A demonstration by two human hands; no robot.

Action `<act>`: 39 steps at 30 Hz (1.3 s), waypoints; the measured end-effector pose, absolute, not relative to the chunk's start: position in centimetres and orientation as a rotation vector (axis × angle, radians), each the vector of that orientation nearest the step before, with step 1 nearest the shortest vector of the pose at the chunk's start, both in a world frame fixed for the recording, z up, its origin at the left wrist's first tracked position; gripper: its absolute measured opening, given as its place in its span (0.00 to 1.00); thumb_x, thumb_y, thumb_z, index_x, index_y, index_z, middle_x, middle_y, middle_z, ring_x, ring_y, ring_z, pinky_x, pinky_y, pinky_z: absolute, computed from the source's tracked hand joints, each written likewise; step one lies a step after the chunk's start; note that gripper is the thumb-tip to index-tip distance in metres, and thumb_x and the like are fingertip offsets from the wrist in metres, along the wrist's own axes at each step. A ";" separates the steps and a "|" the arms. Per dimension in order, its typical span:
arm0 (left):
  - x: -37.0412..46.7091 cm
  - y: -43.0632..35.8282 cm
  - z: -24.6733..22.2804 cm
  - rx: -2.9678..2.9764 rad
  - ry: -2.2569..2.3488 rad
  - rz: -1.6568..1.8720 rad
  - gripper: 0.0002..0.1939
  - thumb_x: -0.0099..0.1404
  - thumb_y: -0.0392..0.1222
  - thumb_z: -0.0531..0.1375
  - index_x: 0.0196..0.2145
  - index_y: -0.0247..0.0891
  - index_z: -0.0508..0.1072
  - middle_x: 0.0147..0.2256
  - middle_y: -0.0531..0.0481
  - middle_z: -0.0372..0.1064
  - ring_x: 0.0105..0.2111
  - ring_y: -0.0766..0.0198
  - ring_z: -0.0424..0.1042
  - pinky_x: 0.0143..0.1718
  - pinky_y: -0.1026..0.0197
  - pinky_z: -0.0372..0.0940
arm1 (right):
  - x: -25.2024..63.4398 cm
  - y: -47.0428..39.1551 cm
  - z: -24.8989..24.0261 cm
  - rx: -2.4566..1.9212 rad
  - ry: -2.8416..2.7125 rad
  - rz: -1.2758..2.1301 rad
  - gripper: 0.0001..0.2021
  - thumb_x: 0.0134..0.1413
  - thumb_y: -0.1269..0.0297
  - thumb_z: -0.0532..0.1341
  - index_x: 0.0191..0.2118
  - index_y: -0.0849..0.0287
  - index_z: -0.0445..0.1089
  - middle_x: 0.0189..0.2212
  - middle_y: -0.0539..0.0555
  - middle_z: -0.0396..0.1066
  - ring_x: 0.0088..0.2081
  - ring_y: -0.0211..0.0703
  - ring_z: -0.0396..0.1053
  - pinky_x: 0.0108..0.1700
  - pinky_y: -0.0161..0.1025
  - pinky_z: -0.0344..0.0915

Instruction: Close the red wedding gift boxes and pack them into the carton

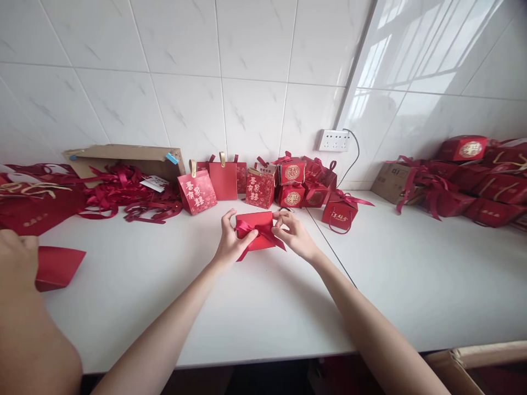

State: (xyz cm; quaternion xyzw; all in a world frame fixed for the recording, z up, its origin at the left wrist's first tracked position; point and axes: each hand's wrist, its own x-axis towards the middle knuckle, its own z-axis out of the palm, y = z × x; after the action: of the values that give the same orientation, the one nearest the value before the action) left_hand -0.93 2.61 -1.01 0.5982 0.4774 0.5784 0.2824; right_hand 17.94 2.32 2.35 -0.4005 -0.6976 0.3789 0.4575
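A small red gift box (256,244) stands on the white table, with a dark pink ribbon (267,235) tied across its top in a bow or knot. My left hand (234,241) grips the box from its left side, the thumb pressing on the ribbon near the knot. On the other side, my right hand (295,235) has its thumb and index finger pinched on the ribbon at the box's right edge. Part of the knot is hidden by my fingers.
Behind the box stand red gift bags (197,192) and stacked boxes (292,171). An open carton (123,152) with loose ribbons (123,184) is at back left. More red boxes (469,181) are piled right. A co-worker's hand (18,258) is beside a red box (60,267).
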 end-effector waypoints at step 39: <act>-0.7 1.5 -1.2 2.095 1.172 1.651 0.16 0.62 0.56 0.55 0.28 0.41 0.66 0.26 0.51 0.62 0.27 0.64 0.63 0.33 0.61 0.63 | 17.6 3.5 -0.5 -0.878 -2.054 0.389 0.50 0.39 0.54 0.70 0.63 0.62 0.42 0.58 0.70 0.47 0.59 0.61 0.54 0.57 0.57 0.60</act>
State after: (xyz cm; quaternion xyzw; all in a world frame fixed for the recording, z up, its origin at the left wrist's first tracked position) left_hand -0.73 1.47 -1.21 0.7144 0.3997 0.5630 0.1135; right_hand 17.62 3.47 -0.50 -0.3507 -0.8207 0.1553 0.4236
